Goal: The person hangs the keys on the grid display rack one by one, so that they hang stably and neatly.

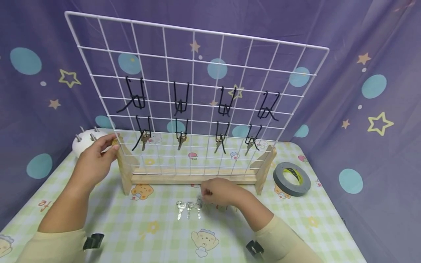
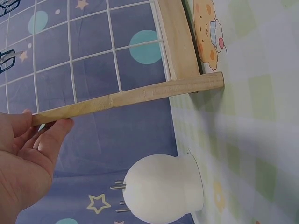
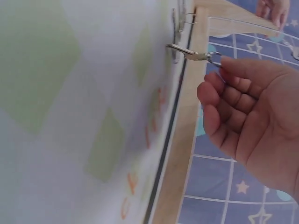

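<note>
Checked tablecloth point(image 1: 138, 219) under wire rack point(image 1: 194, 91); purple starry backdrop point(image 1: 361, 120) behind

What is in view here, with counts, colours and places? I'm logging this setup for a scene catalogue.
Wire grid panel: one, white, upright in wooden stand.
Hooks: eight, black, two rows on grid.
Hung keys: four, metal, on the lower hooks.
Loose keys: three, silver, on tablecloth before the stand.
Tape roll: one, grey, right of stand.
Pegged holder: one, white, left of stand.
Tablecloth: one, green checked.
Left hand: holds the stand's left end.
Right hand: pinches the rightmost loose key.
</note>
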A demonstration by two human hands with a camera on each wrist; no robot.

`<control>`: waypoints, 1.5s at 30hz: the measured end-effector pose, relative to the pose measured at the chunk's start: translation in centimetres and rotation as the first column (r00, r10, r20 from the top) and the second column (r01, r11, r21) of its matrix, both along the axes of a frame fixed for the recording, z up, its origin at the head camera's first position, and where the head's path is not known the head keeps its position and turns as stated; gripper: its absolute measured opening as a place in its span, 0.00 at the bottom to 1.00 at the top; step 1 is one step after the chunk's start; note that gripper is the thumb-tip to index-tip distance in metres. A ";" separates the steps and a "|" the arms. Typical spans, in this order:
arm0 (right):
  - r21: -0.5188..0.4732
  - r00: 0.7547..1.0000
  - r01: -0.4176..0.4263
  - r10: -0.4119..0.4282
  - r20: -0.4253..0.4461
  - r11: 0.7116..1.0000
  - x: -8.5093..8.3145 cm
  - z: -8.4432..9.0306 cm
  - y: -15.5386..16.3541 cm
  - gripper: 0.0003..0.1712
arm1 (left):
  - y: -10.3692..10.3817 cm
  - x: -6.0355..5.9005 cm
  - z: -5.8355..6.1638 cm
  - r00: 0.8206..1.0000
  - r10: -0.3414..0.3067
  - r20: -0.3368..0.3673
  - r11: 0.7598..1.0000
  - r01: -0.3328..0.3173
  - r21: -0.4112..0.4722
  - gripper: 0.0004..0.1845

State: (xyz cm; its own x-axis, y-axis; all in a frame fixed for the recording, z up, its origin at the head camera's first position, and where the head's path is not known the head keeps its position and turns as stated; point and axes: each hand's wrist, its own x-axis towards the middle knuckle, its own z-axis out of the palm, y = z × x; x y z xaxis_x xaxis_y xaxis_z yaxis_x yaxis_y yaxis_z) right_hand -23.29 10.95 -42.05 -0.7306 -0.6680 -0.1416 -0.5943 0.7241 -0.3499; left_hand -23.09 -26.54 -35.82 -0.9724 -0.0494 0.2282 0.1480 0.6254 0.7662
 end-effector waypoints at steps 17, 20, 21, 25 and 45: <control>-0.334 0.999 -0.052 0.051 -0.013 0.941 4.0 6.9 2.6 0.04 | 0.0 0.1 -0.2 1.000 0.001 0.021 1.000 -0.001 0.009 0.30; -0.417 0.997 -0.069 0.081 0.012 0.906 4.8 8.5 3.6 0.04 | 0.1 0.2 -0.1 1.000 0.002 0.018 1.000 -0.002 0.010 0.30; -0.445 0.995 -0.079 0.095 0.014 0.892 5.1 9.0 4.0 0.05 | 0.1 0.2 -0.1 1.000 0.002 0.017 1.000 -0.002 0.012 0.30; -0.548 0.990 -0.123 0.142 -0.008 0.827 6.1 11.1 5.6 0.01 | 0.1 0.1 -0.1 1.000 0.002 0.013 1.000 -0.003 0.012 0.30; -0.983 0.981 -0.089 -0.158 -0.114 0.159 4.4 17.0 11.0 0.01 | 0.0 0.2 0.2 1.000 0.021 0.015 0.999 -0.021 -0.027 0.30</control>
State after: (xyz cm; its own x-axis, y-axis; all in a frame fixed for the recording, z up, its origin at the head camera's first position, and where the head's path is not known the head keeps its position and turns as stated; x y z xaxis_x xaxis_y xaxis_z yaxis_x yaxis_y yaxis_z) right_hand -18.85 21.91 -25.04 -0.6817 -0.1286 0.7202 -0.7080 -0.1323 -0.6937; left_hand -22.90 -26.54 -35.64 -0.9746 -0.0639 0.2148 0.1231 0.6484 0.7513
